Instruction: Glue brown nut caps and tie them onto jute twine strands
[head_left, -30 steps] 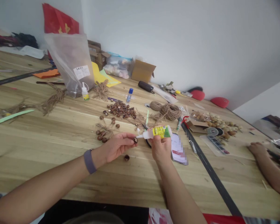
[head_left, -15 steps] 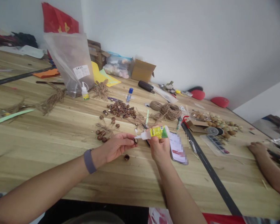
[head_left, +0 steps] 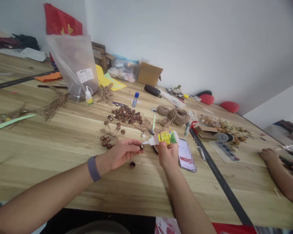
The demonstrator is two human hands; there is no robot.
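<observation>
Bottle (head_left: 167, 138) clamped in right grip (head_left: 169, 157); shell (head_left: 142, 147), partly hidden, pinched in left grip (head_left: 123, 154).

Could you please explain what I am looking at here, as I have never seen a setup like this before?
There is no machine here: these are a person's two bare hands, seen by a camera worn on that person's head, looking forward and down. The left hand holds a small brown shell piece. The right hand has a squeeze bottle in its grip, nozzle pointed at the shell; whether they touch is too small to tell. On the wooden table lie a pile of brown shells, coiled twine and a phone. At the far right is another person's hand.
</observation>
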